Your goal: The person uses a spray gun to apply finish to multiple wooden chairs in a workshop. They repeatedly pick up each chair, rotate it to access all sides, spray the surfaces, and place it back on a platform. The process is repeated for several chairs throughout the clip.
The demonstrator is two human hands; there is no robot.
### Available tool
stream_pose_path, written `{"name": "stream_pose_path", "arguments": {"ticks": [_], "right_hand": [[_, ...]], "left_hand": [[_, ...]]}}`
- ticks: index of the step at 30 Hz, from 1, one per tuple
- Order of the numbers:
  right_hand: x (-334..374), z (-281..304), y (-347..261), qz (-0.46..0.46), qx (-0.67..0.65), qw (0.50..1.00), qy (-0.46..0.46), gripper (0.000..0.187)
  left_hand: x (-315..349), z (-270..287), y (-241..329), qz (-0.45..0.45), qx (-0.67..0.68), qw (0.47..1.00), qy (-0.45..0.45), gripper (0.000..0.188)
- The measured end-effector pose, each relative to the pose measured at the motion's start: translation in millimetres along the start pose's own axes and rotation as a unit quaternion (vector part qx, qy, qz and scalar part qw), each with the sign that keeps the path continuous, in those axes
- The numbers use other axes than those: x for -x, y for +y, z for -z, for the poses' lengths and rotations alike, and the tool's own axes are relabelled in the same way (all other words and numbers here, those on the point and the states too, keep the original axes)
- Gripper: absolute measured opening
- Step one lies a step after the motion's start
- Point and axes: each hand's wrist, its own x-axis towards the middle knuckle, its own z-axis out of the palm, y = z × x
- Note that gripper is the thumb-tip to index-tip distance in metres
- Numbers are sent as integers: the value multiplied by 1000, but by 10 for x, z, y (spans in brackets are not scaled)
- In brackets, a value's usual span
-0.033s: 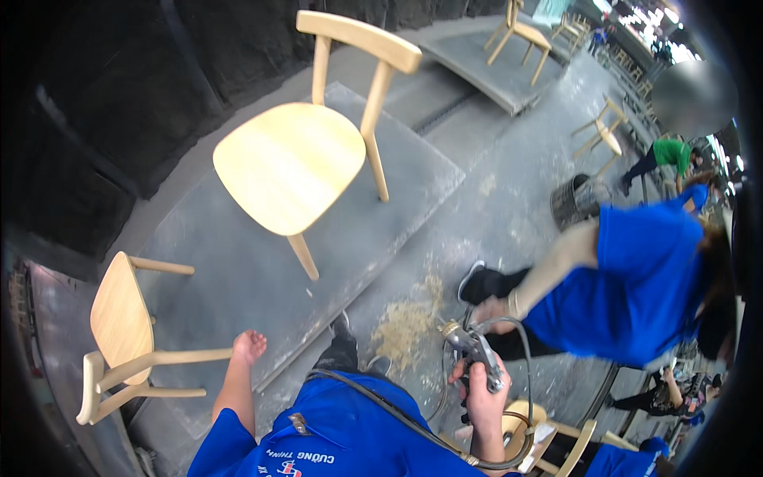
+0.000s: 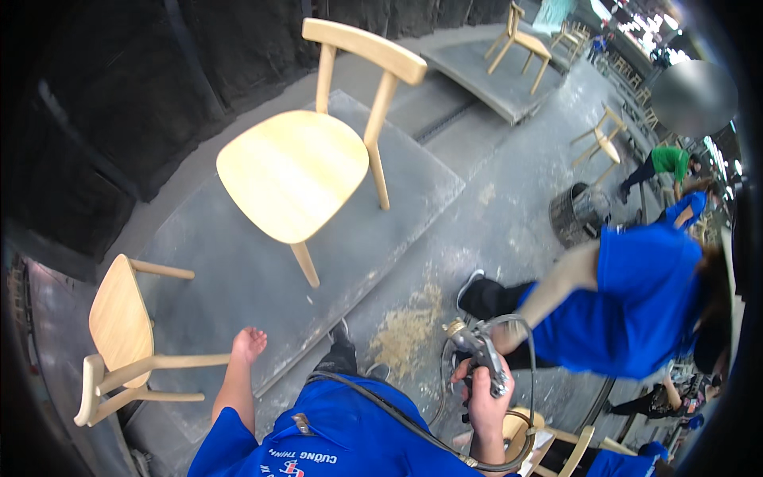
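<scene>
My right hand is wrapped round a metal spray gun, its brass-coloured nozzle end pointing up and left. A grey hose loops beside the gun and runs across my blue shirt. My left hand is held low on the other side, fingers curled in and nothing visible in them. Close to it is the leg of a pale wooden chair at the left; whether they touch I cannot tell. Beyond my hands, a second pale wooden chair stands upright on a low grey platform.
Close on my right, a co-worker in a blue shirt leans in, one hand partly behind the gun. A dark bucket stands past them. Sawdust-coloured residue covers some floor. Dark sheeting hangs behind the platform. More chairs stand farther back.
Only small shifts show: the chair on the platform and the co-worker sit slightly lower in the picture. My right hand keeps its hold on the spray gun.
</scene>
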Motion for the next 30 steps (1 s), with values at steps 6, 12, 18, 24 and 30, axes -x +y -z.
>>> {"name": "stream_pose_path", "arguments": {"ticks": [6,12,18,24,30], "right_hand": [[-594,-692,-644,316,66,946,-28,57],[-918,-1232,-906,247,157,955,-44,48],[-995,-1359,-1017,223,166,959,-55,50],[-1348,-1271,-1174,103,60,992,-30,45],[-2059,-762,-1170,103,-14,993,-61,41]], "left_hand": [[-312,-1430,1404,-85,131,981,-113,49],[-101,-2547,2560,-187,141,940,-247,74],[-201,-2999,2797,-197,166,949,-182,62],[-273,-2783,2424,-223,251,923,-189,57],[246,-1802,1807,-185,272,910,-252,65]]}}
